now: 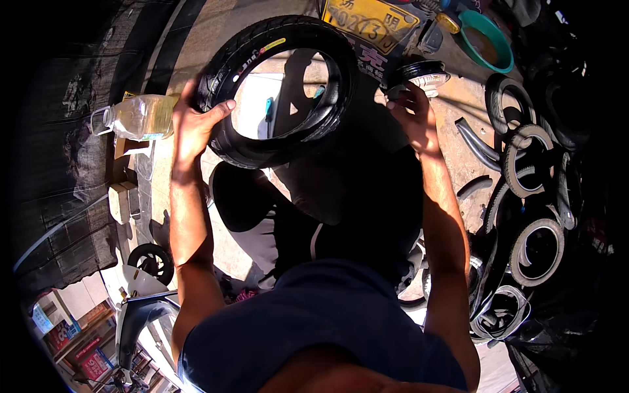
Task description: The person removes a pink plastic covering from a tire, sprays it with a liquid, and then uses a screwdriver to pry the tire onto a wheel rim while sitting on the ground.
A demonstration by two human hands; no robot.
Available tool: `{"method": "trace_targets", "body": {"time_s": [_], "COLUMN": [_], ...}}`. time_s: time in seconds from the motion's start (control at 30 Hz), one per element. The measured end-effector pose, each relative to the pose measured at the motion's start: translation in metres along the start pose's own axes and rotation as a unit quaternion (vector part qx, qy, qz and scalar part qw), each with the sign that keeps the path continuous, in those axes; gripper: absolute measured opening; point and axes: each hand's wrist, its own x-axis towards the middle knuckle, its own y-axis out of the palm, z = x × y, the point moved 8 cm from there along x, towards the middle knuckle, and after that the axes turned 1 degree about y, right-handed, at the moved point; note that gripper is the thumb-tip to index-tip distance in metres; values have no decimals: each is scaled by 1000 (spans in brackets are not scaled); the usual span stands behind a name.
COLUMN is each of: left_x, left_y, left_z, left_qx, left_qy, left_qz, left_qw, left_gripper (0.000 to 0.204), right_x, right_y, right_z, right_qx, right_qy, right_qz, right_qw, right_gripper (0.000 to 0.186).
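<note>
A black tire (288, 154) with a short yellow label is held up in front of me, tilted. My left hand (195, 124) is closed on its left edge, the thumb lying across the near sidewall. To the right of the tire, apart from it, my right hand (417, 121) is raised with loosely bent fingers, partly in shadow; I see nothing in it. Just beyond those fingers is a dark round piece (422, 69) with a pale lower side, too shadowed to name. Through the tire's opening shows a teal-handled tool (268, 108) on a white surface.
A clear plastic jug (144, 118) lies at the left. Far right stands a teal basin (486, 42), with a yellow plate (370, 23) to its left. Several tires (537, 252) and cut rubber strips (478, 147) cover the right side. Part of a scooter (141, 321) shows lower left.
</note>
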Motion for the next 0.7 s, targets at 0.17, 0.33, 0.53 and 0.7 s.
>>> {"method": "trace_targets", "body": {"time_s": [0.17,0.33,0.53,0.7], "left_x": [-2,-1,9,17], "left_y": [-66,-78,-63,-48], "left_z": [21,21,64,80], "left_qx": [-266,-311,-413,-495], "left_qy": [-32,13,-13,-144], "left_qz": [-30,-64,-5,26], "left_qw": [963,948,911,856], "left_gripper": [67,69,65,58], "right_x": [6,14,10,20], "right_y": [81,102,91,68], "right_z": [45,132,181,176], "right_qx": [234,317,246,183], "right_qy": [86,19,-39,4], "right_qz": [141,93,94,89], "right_qw": [958,944,964,979], "right_gripper": [68,55,51,50]}}
